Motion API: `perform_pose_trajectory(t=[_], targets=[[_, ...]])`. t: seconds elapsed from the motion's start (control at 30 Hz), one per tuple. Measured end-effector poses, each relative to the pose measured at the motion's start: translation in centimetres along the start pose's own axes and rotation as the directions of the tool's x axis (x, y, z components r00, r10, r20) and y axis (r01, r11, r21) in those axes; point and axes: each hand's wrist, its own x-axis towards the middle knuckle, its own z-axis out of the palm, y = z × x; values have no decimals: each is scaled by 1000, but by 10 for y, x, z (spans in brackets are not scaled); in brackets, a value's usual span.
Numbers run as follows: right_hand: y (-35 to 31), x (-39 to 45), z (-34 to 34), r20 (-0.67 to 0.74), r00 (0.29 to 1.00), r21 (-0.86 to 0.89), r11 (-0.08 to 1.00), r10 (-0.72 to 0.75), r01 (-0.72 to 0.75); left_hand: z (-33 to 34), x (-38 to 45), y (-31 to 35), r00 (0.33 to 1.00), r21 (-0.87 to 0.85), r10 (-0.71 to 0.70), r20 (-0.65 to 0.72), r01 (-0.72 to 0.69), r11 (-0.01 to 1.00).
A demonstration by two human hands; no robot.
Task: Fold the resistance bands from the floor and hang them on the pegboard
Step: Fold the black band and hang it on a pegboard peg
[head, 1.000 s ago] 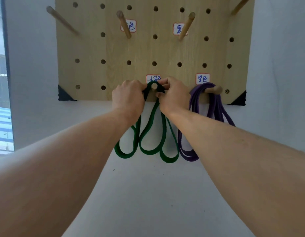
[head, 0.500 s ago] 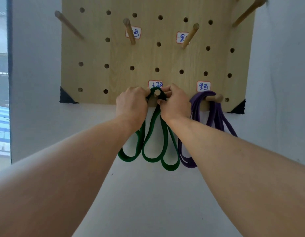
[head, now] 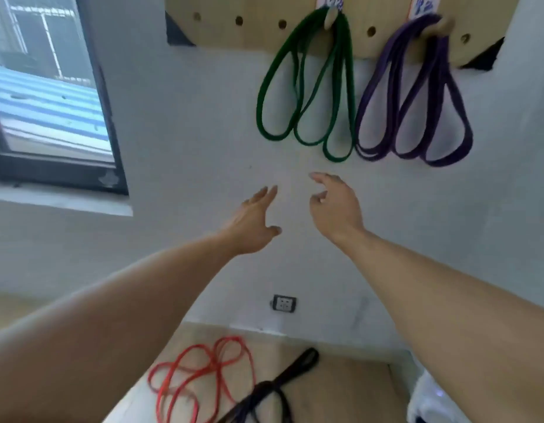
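left hand empty, fingers loose | right hand empty, fingers loose | green band on peg | red band, black band on floor

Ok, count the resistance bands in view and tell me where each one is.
4. The green band and the purple band hang on pegboard pegs; the red band and the black band lie on the floor. More may be out of frame.

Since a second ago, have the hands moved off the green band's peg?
Yes. Both the left hand and right hand have dropped below the pegboard, empty, leaving the green band hanging on its peg.
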Motion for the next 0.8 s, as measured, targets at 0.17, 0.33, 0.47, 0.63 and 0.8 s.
perform_pose_trajectory(t=[0.17,0.33,0.47,0.63,0.8], targets=[[50,-145,98,462,874,-42,989,148,-145,110,-122,-64,923,-72,-266,279,296,953],[47,-221,130,597,784,-49,983,169,-174,134,-195,-94,858,-83,-419,297,460,884],[34,-241,144,608,779,-25,985,152,-172,136,-222,-99,860,-85,-452,237,482,872],[49,-270,181,649,744,-52,985,161,-167,170,-242,-112,840,-61,-478,255,507,860],[83,-294,228,714,656,-144,968,245,-205,226,-258,-137,764,-116,-533,364,605,788]])
